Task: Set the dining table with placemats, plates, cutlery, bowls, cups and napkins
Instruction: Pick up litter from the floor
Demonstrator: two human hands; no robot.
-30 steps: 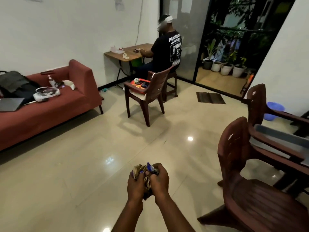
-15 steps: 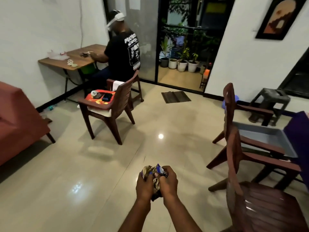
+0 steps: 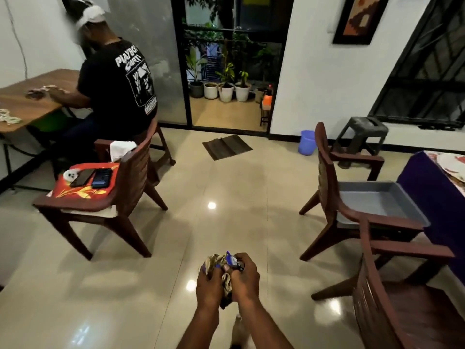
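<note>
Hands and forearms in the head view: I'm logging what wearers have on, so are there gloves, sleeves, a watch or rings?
Both are bare. The left hand and right hand show no gloves, and both forearms are uncovered to the frame's bottom edge. No watch, band or ring is visible.

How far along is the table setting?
Hardly begun, by this view. Done: only a patterned covering shows on the purple-draped table at the right edge. In hand: left hand and right hand grip a crumpled cloth bundle. Left: no plates, cutlery, bowls or cups visible.
</note>
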